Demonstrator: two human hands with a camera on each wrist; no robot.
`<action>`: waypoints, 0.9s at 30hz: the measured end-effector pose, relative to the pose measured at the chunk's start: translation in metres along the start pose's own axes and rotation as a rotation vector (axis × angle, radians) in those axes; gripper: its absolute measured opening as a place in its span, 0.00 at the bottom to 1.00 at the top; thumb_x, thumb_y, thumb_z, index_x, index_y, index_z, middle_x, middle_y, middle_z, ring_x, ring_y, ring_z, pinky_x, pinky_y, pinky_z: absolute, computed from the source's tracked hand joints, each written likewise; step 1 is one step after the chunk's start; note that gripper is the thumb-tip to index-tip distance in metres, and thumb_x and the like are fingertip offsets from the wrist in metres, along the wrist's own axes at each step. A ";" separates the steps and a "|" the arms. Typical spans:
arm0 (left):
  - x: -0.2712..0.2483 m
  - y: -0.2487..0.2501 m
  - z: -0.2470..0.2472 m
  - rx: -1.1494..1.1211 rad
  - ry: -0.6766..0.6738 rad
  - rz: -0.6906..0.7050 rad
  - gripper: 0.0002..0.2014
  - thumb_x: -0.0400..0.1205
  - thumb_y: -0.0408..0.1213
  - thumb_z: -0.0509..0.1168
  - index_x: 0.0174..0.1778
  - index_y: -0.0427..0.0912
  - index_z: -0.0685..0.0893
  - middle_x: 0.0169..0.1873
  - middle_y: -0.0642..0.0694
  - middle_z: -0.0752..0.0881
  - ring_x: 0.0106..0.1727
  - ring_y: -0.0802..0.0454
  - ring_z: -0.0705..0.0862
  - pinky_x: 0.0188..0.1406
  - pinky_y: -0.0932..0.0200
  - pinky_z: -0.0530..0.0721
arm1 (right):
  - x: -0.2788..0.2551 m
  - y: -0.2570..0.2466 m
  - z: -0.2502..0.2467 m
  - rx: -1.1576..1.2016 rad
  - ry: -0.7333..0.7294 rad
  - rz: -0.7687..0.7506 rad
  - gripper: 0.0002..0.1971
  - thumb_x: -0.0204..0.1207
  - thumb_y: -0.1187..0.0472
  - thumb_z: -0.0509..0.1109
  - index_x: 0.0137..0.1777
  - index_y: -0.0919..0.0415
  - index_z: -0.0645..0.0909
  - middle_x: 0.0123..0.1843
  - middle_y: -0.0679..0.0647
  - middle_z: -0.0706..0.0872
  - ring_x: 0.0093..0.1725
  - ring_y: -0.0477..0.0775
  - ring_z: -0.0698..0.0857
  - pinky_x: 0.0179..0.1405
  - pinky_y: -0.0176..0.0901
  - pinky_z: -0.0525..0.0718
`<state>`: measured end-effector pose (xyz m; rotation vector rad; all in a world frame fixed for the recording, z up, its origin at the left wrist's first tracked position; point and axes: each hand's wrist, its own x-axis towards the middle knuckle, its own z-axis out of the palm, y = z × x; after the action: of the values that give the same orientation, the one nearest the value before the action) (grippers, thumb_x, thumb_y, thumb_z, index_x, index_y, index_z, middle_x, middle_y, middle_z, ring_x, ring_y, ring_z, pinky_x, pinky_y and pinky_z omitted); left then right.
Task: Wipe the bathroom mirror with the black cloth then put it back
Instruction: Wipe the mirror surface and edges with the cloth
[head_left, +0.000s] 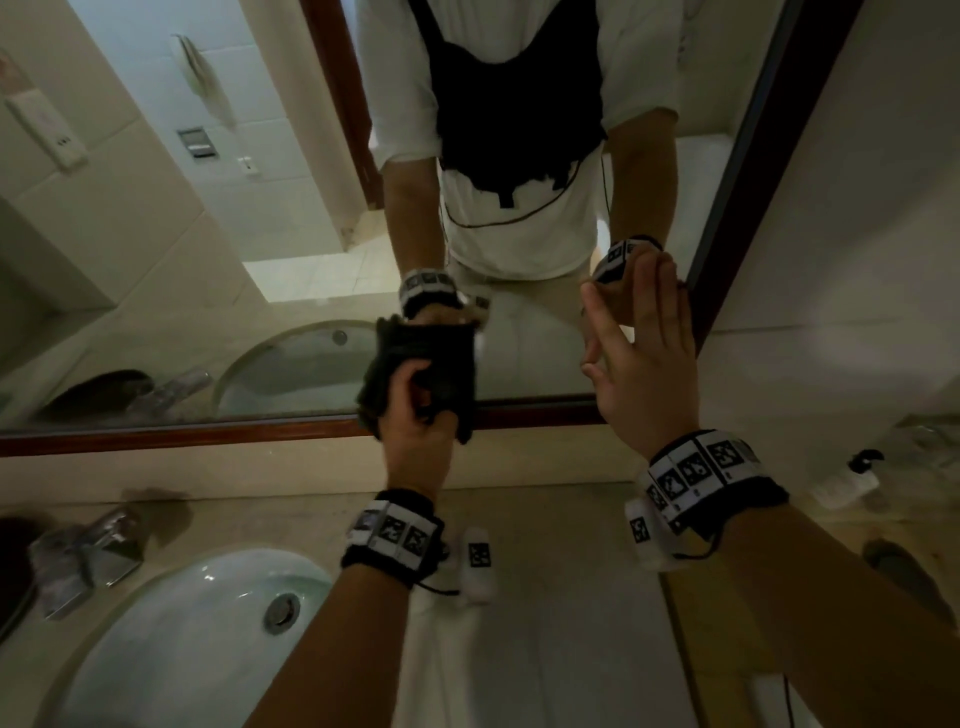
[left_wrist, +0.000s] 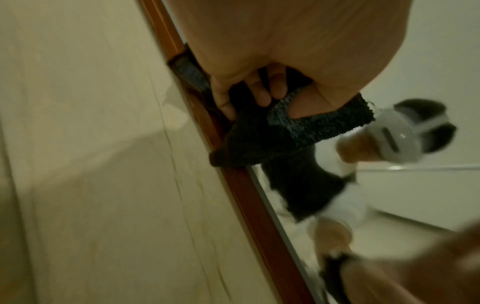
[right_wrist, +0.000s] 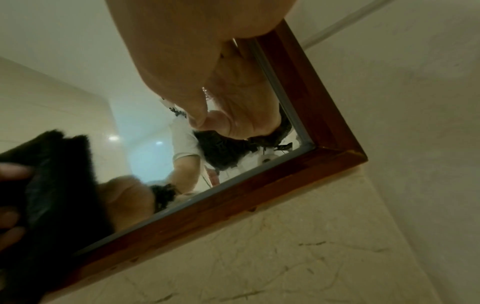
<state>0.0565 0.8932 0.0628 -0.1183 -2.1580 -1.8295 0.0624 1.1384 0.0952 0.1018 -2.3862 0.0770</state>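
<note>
The wood-framed mirror (head_left: 270, 218) fills the upper part of the head view, its lower rail (head_left: 208, 434) running across the middle. My left hand (head_left: 415, 421) grips the black cloth (head_left: 431, 364) and holds it against the glass just above the lower rail. In the left wrist view the fingers (left_wrist: 259, 90) curl into the black cloth (left_wrist: 298, 133) beside the frame (left_wrist: 249, 195). My right hand (head_left: 644, 353) lies flat on the glass near the mirror's lower right corner, fingers straight and spread. The right wrist view shows that palm (right_wrist: 197, 72) against the mirror (right_wrist: 78, 92), the cloth (right_wrist: 57, 185) at left.
Below the mirror runs a beige stone counter (head_left: 561, 519) with a white sink (head_left: 197, 623) and a chrome faucet (head_left: 83, 556) at left. A white towel (head_left: 467, 649) lies on the counter under my arms. Small toiletries (head_left: 852, 478) sit at the right by the side wall.
</note>
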 end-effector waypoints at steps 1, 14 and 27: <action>0.005 -0.003 -0.016 -0.004 0.046 -0.017 0.29 0.68 0.25 0.64 0.66 0.45 0.75 0.63 0.41 0.80 0.64 0.48 0.82 0.66 0.41 0.84 | 0.000 0.000 0.000 0.002 0.004 0.001 0.52 0.69 0.55 0.80 0.87 0.45 0.49 0.88 0.66 0.45 0.87 0.65 0.40 0.86 0.58 0.40; 0.005 -0.003 -0.023 0.021 0.033 -0.035 0.29 0.70 0.23 0.65 0.66 0.49 0.75 0.65 0.40 0.80 0.66 0.42 0.81 0.66 0.45 0.83 | 0.000 -0.004 0.007 0.000 0.025 0.018 0.52 0.69 0.56 0.79 0.87 0.46 0.51 0.87 0.69 0.47 0.86 0.66 0.39 0.86 0.61 0.39; 0.003 -0.006 -0.001 0.270 -0.039 0.223 0.24 0.80 0.21 0.65 0.71 0.42 0.76 0.62 0.39 0.80 0.61 0.46 0.82 0.61 0.50 0.86 | 0.000 -0.006 0.000 -0.045 0.024 0.030 0.51 0.67 0.54 0.81 0.87 0.50 0.56 0.87 0.68 0.45 0.86 0.60 0.31 0.86 0.60 0.39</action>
<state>0.0521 0.8905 0.0580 -0.3212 -2.2909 -1.4140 0.0630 1.1320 0.0954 0.0435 -2.3639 0.0384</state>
